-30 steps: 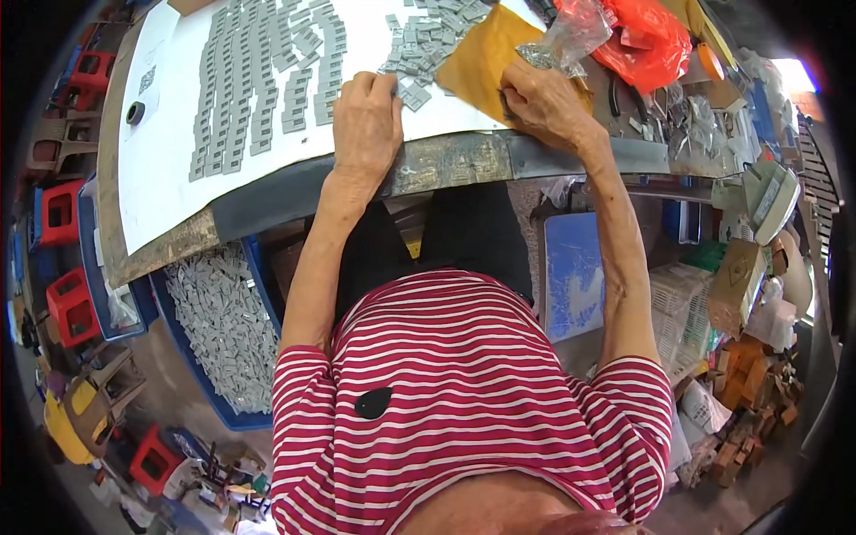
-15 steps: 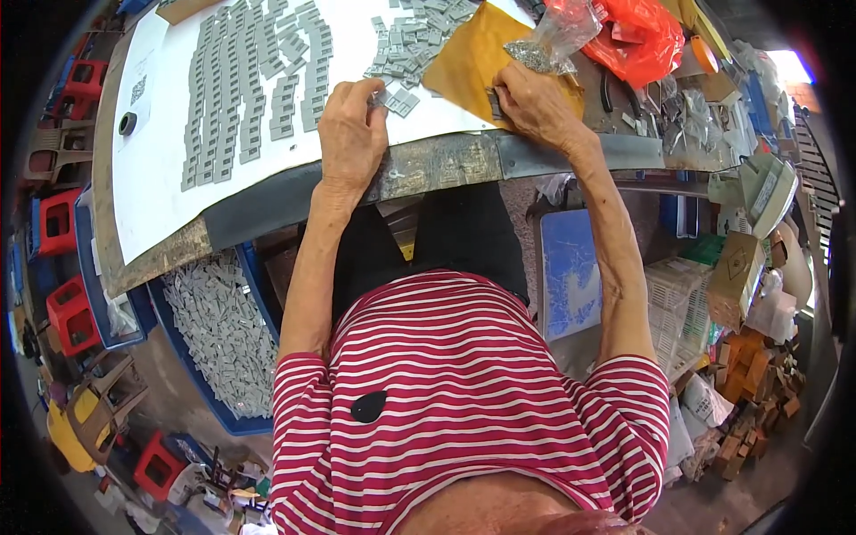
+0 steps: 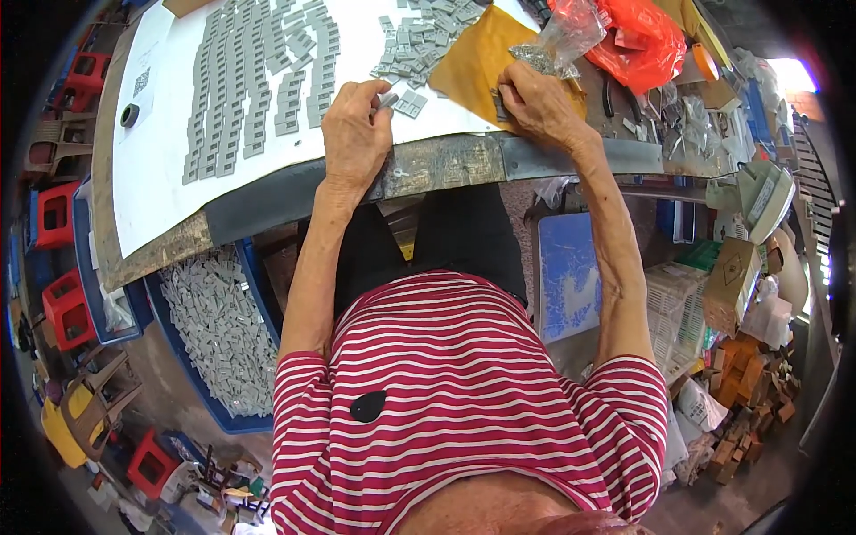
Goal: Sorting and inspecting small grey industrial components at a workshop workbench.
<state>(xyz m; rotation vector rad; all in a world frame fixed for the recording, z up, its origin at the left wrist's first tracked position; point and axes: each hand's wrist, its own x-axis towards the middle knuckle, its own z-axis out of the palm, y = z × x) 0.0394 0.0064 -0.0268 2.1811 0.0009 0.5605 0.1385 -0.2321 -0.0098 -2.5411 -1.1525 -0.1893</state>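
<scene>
Near the table's front edge, my left hand [image 3: 355,125] is closed, with a small grey plastic piece [image 3: 388,100] pinched between thumb and forefinger. Just right of it, a couple of matching grey pieces [image 3: 411,103] lie on the white sheet [image 3: 160,192]. My right hand [image 3: 539,102] rests over a mustard-brown sheet [image 3: 464,62], its fingers curled together. A dark grey piece [image 3: 501,107] shows beside those fingertips; whatever they pinch is hidden. Behind the right hand, a clear plastic bag of small metal parts [image 3: 542,59] spills onto the brown sheet.
Long rows of grey pieces [image 3: 214,98] cover the white sheet at left, with a loose heap [image 3: 428,37] farther back. A black tape roll [image 3: 130,115] lies far left. A red plastic bag [image 3: 637,40] sits back right. Below the table stands a blue bin [image 3: 254,294] full of grey parts.
Both hands keep almost the same places and grips. The table shifts slightly in the picture, and the grey piece in my left hand is tilted a little differently.
</scene>
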